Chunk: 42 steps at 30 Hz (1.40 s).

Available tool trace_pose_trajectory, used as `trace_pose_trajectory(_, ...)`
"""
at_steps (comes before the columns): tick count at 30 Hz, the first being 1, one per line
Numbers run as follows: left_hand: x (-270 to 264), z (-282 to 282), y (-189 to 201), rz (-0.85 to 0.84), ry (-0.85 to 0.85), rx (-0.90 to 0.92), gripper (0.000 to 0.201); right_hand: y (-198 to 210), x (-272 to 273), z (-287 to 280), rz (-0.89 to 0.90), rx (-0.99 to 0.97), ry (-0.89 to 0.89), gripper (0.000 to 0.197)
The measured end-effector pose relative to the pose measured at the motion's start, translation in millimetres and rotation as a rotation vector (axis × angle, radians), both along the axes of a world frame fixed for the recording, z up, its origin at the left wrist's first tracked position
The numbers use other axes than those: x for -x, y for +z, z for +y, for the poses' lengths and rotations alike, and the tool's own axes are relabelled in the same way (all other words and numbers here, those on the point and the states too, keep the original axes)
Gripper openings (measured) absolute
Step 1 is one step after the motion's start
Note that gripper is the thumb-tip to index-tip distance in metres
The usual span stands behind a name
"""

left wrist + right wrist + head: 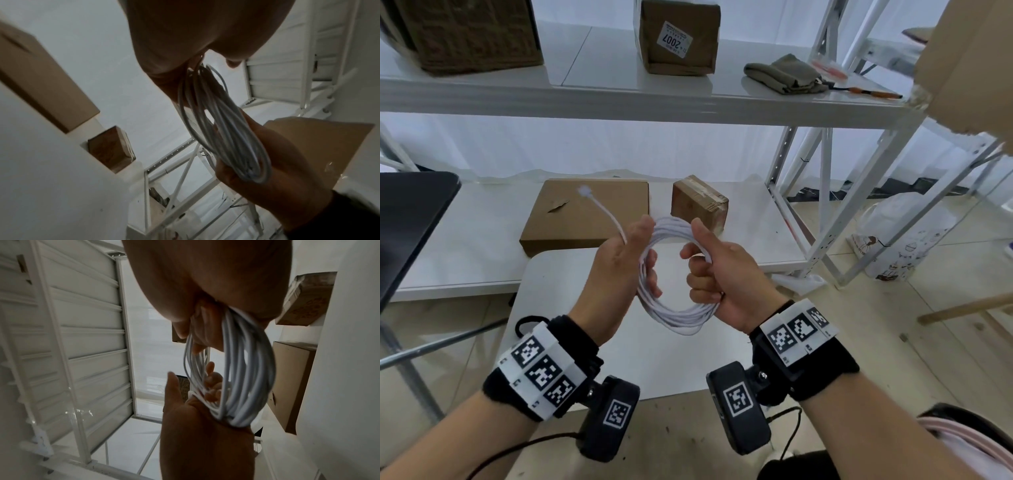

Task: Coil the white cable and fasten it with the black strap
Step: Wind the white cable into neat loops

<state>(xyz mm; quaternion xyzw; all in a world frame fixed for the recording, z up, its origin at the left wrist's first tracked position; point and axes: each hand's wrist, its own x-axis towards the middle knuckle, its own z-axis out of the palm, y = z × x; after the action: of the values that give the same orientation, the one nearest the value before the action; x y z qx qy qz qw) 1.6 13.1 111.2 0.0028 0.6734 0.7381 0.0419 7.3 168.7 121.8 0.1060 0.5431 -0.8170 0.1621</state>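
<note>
The white cable (pixel 674 313) is wound into a round coil of several loops, held in the air above a small white table (pixel 619 359). My left hand (pixel 625 255) grips the coil's left side, fingers curled through the loop. The cable's free end with its white plug (pixel 585 190) sticks up and left from that hand. My right hand (pixel 717 274) grips the coil's right side in a fist, thumb up. Both wrist views show the coil (pixel 226 129) (pixel 246 369) stretched between the two hands. A black loop (pixel 528 323) lies by my left wristband; I cannot tell whether it is the strap.
A flat cardboard box (pixel 585 212) and a small taped box (pixel 698 202) lie on the low white shelf behind the table. Upper shelf boxes (pixel 678 37), a black panel (pixel 410 222) at left, a cardboard flap (pixel 969 61) upper right, and a plastic bag (pixel 900 233) on the floor.
</note>
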Motion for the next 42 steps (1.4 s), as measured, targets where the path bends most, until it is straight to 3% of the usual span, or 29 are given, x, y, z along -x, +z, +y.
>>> trace_pose_trajectory(6,1,-13,4,0.126,-0.197,0.246,0.028,4,-2,8,0.040,-0.180,0.153,0.040)
trace_pose_trajectory(12,6,-18,-5,0.202,-0.203,0.448,0.063,1,-5,5,0.088,-0.286,0.248,0.043)
trace_pose_trajectory(20,5,-21,-10,0.396,-0.209,0.656,0.037,-2,-4,2,0.119,-0.352,0.229,0.043)
trace_pose_trajectory(23,6,-21,-16,0.457,-0.197,0.862,0.042,-2,-3,1,0.100,-0.402,0.255,0.052)
trace_pose_trajectory(26,4,-21,-19,0.488,-0.207,1.005,0.060,-2,-3,-2,0.079,-0.404,0.316,0.062)
trace_pose_trajectory(30,2,-24,-18,0.634,-0.239,1.014,0.037,-3,-3,-3,0.079,-0.419,0.321,0.074)
trace_pose_trajectory(36,1,-19,-24,0.695,-0.218,1.143,0.047,-6,-6,-7,0.020,-0.516,0.195,0.059)
trace_pose_trajectory(38,-1,-19,-22,0.669,-0.230,1.061,0.043,-7,-6,-7,0.050,-0.541,0.158,0.049)
trace_pose_trajectory(42,-5,-24,-12,0.471,-0.240,0.721,0.031,-7,-4,-8,0.117,-0.470,0.124,0.039)
